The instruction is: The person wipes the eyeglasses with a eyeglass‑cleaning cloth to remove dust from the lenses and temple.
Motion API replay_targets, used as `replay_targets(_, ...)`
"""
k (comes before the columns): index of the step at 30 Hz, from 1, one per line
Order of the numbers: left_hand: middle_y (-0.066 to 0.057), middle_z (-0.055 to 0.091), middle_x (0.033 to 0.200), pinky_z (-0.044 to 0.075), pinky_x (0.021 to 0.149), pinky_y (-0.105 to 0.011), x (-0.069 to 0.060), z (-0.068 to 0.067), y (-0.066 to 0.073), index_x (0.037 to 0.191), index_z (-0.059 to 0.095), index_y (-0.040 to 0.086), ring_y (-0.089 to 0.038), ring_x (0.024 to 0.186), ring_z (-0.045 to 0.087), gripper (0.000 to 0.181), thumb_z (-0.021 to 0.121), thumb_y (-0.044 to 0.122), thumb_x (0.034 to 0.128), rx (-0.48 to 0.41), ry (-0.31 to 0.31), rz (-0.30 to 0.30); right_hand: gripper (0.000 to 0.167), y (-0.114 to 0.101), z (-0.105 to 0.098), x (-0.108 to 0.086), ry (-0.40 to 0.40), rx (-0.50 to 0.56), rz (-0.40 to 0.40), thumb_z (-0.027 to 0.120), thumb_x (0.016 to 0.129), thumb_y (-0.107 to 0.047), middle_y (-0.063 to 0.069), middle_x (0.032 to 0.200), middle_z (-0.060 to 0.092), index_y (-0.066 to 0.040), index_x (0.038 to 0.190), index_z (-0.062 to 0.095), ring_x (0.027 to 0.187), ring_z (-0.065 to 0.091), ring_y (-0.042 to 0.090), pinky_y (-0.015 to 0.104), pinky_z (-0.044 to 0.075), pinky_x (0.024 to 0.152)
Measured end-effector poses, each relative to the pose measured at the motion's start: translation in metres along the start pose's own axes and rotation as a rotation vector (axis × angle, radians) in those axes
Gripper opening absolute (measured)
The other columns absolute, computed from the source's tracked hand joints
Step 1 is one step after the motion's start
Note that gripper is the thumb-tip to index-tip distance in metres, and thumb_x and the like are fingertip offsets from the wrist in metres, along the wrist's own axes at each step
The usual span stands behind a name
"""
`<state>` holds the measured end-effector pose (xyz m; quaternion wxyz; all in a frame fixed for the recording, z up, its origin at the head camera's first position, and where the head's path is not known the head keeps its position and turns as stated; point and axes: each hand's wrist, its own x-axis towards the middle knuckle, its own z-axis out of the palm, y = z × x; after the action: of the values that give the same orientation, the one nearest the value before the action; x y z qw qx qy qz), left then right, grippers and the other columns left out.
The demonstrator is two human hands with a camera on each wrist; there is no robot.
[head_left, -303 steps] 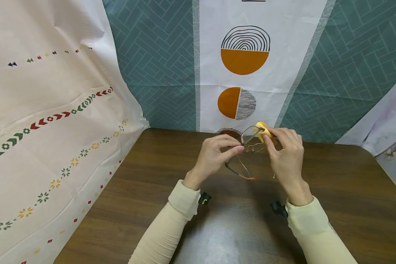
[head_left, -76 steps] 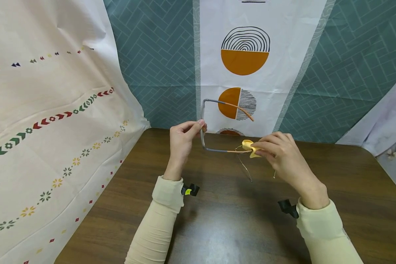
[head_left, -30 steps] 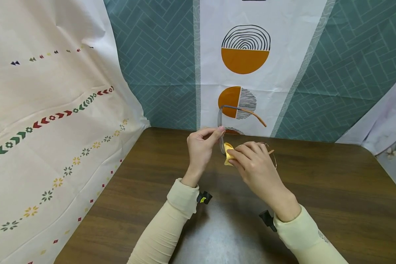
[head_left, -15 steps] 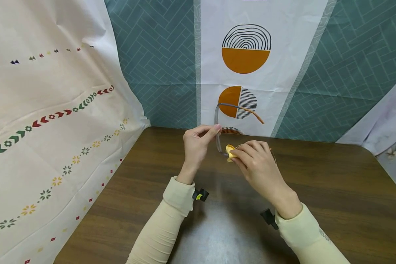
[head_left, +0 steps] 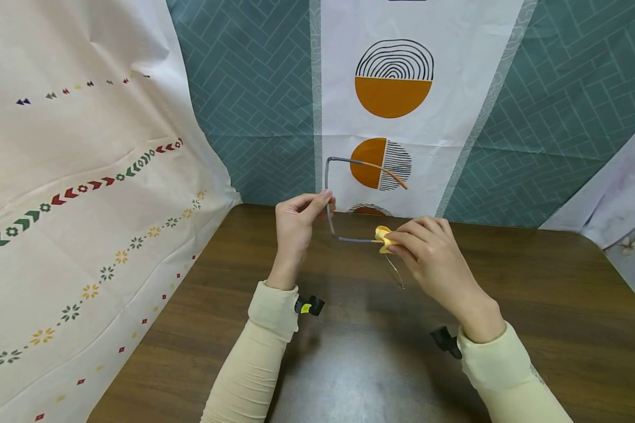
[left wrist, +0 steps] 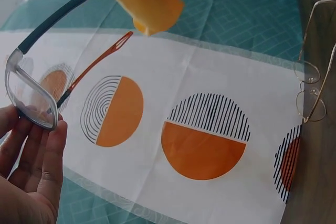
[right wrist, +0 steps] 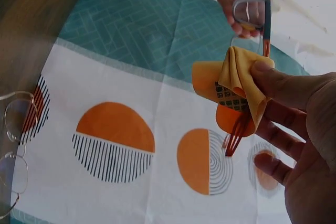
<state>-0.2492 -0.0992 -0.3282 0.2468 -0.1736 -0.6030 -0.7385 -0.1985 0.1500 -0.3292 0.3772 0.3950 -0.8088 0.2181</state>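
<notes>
My left hand pinches a pair of glasses by the front frame, holding it up above the table. The glasses have a grey frame, and both blue-and-orange temples point to the right. With thumb and fingers, my right hand pinches a folded yellow cloth around the nearer temple. In the right wrist view, the orange tip of a temple sticks out below the cloth. One clear lens shows above the left fingertips in the left wrist view.
A second pair of glasses with a thin gold wire frame lies on the brown wooden table, partly hidden behind my right hand in the head view. A patterned cloth backdrop hangs behind the table, and a cream cloth at the left.
Over the last half second, my left hand moves left with the glasses. My right hand slides the cloth from near the hinge along the temple toward its orange end.
</notes>
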Motion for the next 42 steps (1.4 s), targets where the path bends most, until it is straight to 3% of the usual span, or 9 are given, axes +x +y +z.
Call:
replay_targets(9, 0.001, 0.077, 0.081, 0.062, 0.075, -0.031, 0.001, -0.001, 0.001, 0.097, 0.076, -0.014, -0.017, 0.074, 0.071, 0.024, 0.076, 0.010, 0.0964, -0.021, -0.014, -0.034, 0.032, 0.018, -0.009, -0.004, -0.006, 0.008, 0.001, 0.089, 0.074, 0.003, 0.008, 0.096, 0.074, -0.005, 0.103, 0.079, 0.094, 0.061, 0.031, 0.049, 0.040, 0.083)
replay_targets(29, -0.001, 0.077, 0.083, 0.063, 0.078, -0.036, 0.002, -0.002, -0.001, 0.098, 0.076, -0.014, -0.017, 0.075, 0.074, 0.024, 0.075, 0.010, 0.0974, -0.021, -0.014, -0.042, 0.035, 0.039, -0.027, -0.009, -0.065, -0.008, 0.077, 0.089, 0.071, 0.005, 0.007, 0.097, 0.074, -0.006, 0.103, 0.079, 0.094, 0.058, 0.027, 0.045, 0.037, 0.081)
replay_targets(42, -0.001, 0.078, 0.091, 0.061, 0.085, -0.031, 0.002, 0.000, -0.001, 0.103, 0.078, -0.008, -0.015, 0.089, 0.073, 0.022, 0.075, 0.013, 0.0981, 0.056, -0.036, -0.107, 0.033, 0.033, -0.038, -0.004, -0.025, -0.007, 0.043, 0.088, 0.073, 0.008, 0.008, 0.097, 0.072, -0.006, 0.101, 0.077, 0.092, 0.059, 0.027, 0.046, 0.038, 0.084)
